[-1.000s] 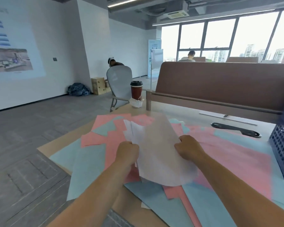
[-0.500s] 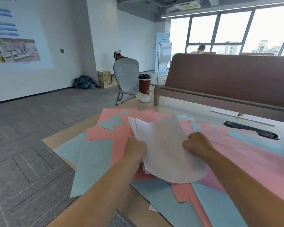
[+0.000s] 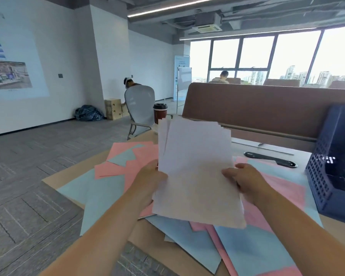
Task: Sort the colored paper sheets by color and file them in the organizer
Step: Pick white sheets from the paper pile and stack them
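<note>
While blue sheets point(image 3: 189, 236) and pink sheets point(image 3: 275, 188) lie overlapping across the desk point(image 3: 147, 242), both hands hold a stack of white sheets point(image 3: 195, 172) tilted up above them. The left hand point(image 3: 149, 181) grips the stack's left edge, fingers curled round it; the right hand point(image 3: 245, 181) pinches the right edge. A dark blue mesh organizer point(image 3: 335, 166) stands to the right, apart from the stack. Farther back stands a coffee cup point(image 3: 159, 114).

Grey carpet floor point(image 3: 38, 156), white walls point(image 3: 68, 56), bright windows point(image 3: 295, 56).
</note>
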